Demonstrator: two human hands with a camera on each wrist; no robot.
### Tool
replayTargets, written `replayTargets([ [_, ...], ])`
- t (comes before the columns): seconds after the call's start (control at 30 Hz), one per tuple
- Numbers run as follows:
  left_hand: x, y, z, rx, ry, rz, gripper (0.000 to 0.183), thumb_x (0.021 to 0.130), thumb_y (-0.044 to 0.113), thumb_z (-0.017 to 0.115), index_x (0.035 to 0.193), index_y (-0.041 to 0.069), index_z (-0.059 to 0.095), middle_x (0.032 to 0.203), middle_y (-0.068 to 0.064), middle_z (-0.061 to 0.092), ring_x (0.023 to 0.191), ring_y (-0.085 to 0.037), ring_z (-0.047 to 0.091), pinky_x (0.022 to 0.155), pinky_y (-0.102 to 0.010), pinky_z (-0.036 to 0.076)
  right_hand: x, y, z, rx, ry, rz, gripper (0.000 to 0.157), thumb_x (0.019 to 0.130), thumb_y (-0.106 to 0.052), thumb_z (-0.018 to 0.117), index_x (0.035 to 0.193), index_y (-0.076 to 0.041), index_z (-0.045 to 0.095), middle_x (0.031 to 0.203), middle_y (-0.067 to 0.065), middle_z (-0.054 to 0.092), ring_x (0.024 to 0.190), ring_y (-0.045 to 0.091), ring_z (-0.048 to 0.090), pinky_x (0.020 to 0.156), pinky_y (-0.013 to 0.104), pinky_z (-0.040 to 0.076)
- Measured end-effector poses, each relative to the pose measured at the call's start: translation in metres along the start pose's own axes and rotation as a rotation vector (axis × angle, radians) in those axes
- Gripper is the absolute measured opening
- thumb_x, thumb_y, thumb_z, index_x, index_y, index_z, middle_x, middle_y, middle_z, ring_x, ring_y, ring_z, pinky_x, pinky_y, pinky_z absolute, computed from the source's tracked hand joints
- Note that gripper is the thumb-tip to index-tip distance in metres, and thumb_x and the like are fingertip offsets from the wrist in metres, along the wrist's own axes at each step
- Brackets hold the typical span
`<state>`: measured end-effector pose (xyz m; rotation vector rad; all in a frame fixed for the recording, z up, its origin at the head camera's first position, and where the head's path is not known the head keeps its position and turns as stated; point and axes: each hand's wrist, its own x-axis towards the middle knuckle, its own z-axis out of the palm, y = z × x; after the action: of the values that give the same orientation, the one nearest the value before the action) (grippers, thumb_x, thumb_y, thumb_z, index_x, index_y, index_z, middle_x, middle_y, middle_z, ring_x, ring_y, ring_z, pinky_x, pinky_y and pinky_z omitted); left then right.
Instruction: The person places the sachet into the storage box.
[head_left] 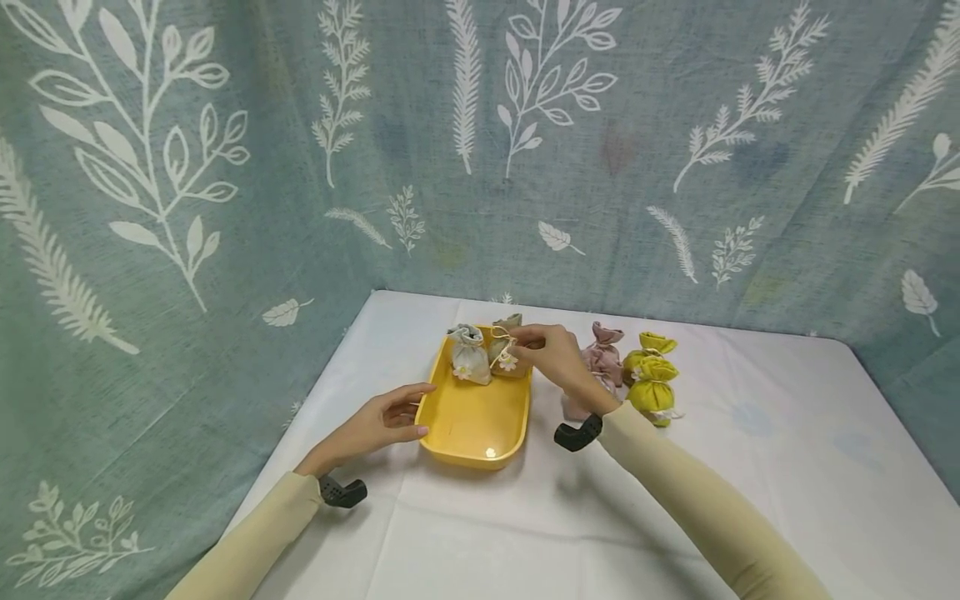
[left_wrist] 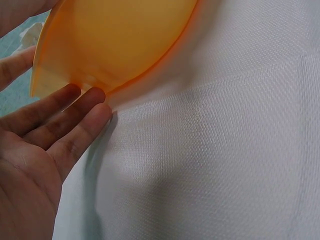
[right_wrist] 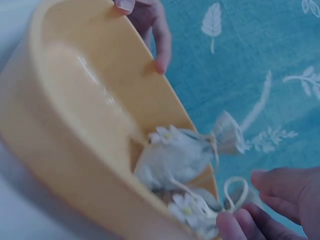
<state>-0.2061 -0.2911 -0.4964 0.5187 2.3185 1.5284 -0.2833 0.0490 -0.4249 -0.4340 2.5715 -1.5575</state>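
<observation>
A yellow tray (head_left: pixel 480 421) sits on the white cloth. In its far end stand a pale grey drawstring pouch (head_left: pixel 471 362) with a white flower and a darker beige-green pouch (head_left: pixel 507 354), also flowered. My left hand (head_left: pixel 378 425) touches the tray's left side with fairly straight fingers; in the left wrist view, fingertips (left_wrist: pixel 92 97) rest against its outer wall. At the darker pouch's neck and cream string (right_wrist: pixel 236 192) is my right hand (head_left: pixel 551 354). In the right wrist view, its thumb and fingers stand apart around the string loop, fingertips close against the pouch.
Right of the tray lie dusty-pink pouches (head_left: pixel 602 362), partly behind the right forearm, and yellow-green pouches (head_left: pixel 652 392). A leaf-patterned blue-green curtain (head_left: pixel 450 233) hangs behind the white-covered table (head_left: pixel 750 467) and along its left side.
</observation>
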Motion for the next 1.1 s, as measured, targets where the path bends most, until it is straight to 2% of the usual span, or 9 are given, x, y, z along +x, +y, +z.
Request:
replayTargets([
  [0.17, -0.001, 0.000, -0.001, 0.012, 0.012, -0.010, 0.072, 0.093, 0.028, 0.079, 0.156, 0.021, 0.044, 0.151, -0.005, 0.052, 0.130, -0.026, 0.056, 0.109, -0.038, 0.049, -0.012, 0.008, -0.022, 0.026, -0.018, -0.011, 0.038, 0.098, -0.027, 0.074, 0.131, -0.010, 0.070, 0.110, 0.007, 0.074, 0.091, 0.028, 0.072, 0.077, 0.036, 0.063],
  [0.3, -0.001, -0.002, -0.001, 0.013, 0.011, -0.008, 0.072, 0.094, 0.028, 0.079, 0.156, 0.022, 0.044, 0.152, -0.006, 0.051, 0.131, -0.027, 0.056, 0.110, -0.039, 0.049, -0.025, 0.012, -0.038, 0.007, -0.015, 0.005, 0.038, 0.097, -0.037, 0.074, 0.129, -0.018, 0.071, 0.110, 0.003, 0.074, 0.089, 0.022, 0.072, 0.080, 0.043, 0.062],
  [0.43, -0.001, -0.003, 0.000, 0.003, 0.005, -0.009, 0.072, 0.094, 0.028, 0.079, 0.156, 0.025, 0.044, 0.153, -0.005, 0.050, 0.132, -0.028, 0.056, 0.109, -0.039, 0.049, -0.038, 0.016, -0.051, -0.009, -0.001, 0.014, 0.037, 0.095, -0.040, 0.076, 0.127, -0.021, 0.073, 0.110, 0.002, 0.073, 0.097, 0.027, 0.070, 0.085, 0.049, 0.060],
  [0.5, -0.001, -0.003, 0.001, 0.001, 0.002, -0.009, 0.072, 0.093, 0.029, 0.079, 0.156, 0.025, 0.044, 0.154, -0.005, 0.050, 0.132, -0.027, 0.056, 0.109, -0.038, 0.050, -0.045, 0.018, -0.058, 0.006, -0.002, 0.020, 0.038, 0.095, -0.039, 0.076, 0.127, -0.019, 0.072, 0.112, 0.003, 0.073, 0.103, 0.032, 0.068, 0.088, 0.050, 0.059],
  [0.57, 0.000, -0.004, 0.002, -0.002, 0.002, -0.007, 0.072, 0.093, 0.029, 0.080, 0.156, 0.024, 0.044, 0.154, -0.006, 0.049, 0.131, -0.028, 0.056, 0.108, -0.036, 0.050, -0.053, 0.021, -0.065, 0.018, -0.003, 0.033, 0.037, 0.096, -0.037, 0.075, 0.127, -0.017, 0.073, 0.113, 0.004, 0.073, 0.106, 0.031, 0.067, 0.091, 0.049, 0.058],
  [0.73, 0.001, -0.006, 0.002, -0.004, 0.012, -0.008, 0.072, 0.093, 0.026, 0.080, 0.156, 0.023, 0.045, 0.154, -0.007, 0.050, 0.131, -0.029, 0.056, 0.107, -0.033, 0.051, -0.071, 0.031, -0.085, 0.023, -0.001, 0.066, 0.038, 0.097, -0.033, 0.074, 0.129, -0.012, 0.072, 0.119, 0.006, 0.072, 0.104, 0.028, 0.067, 0.089, 0.049, 0.058],
  [0.87, 0.001, -0.005, 0.001, 0.002, 0.015, -0.006, 0.072, 0.093, 0.025, 0.080, 0.156, 0.021, 0.045, 0.153, -0.007, 0.050, 0.131, -0.029, 0.056, 0.107, -0.034, 0.051, -0.084, 0.041, -0.099, 0.001, 0.018, 0.076, 0.041, 0.098, -0.031, 0.074, 0.131, -0.008, 0.070, 0.118, 0.008, 0.071, 0.102, 0.028, 0.066, 0.085, 0.047, 0.059],
  [0.97, 0.002, -0.005, 0.000, 0.009, 0.011, -0.003, 0.074, 0.093, 0.026, 0.080, 0.157, 0.019, 0.044, 0.153, -0.008, 0.050, 0.131, -0.030, 0.056, 0.108, -0.035, 0.051, -0.095, 0.049, -0.109, 0.002, 0.034, 0.094, 0.042, 0.097, -0.033, 0.075, 0.130, -0.008, 0.070, 0.118, 0.009, 0.071, 0.104, 0.026, 0.064, 0.087, 0.049, 0.059],
  [1.1, 0.002, -0.004, 0.001, 0.022, 0.014, -0.007, 0.074, 0.093, 0.027, 0.080, 0.156, 0.020, 0.044, 0.153, -0.008, 0.050, 0.131, -0.030, 0.056, 0.109, -0.039, 0.050, -0.106, 0.058, -0.119, 0.009, 0.048, 0.116, 0.046, 0.096, -0.037, 0.075, 0.131, -0.008, 0.070, 0.119, 0.009, 0.070, 0.107, 0.030, 0.064, 0.090, 0.054, 0.058],
])
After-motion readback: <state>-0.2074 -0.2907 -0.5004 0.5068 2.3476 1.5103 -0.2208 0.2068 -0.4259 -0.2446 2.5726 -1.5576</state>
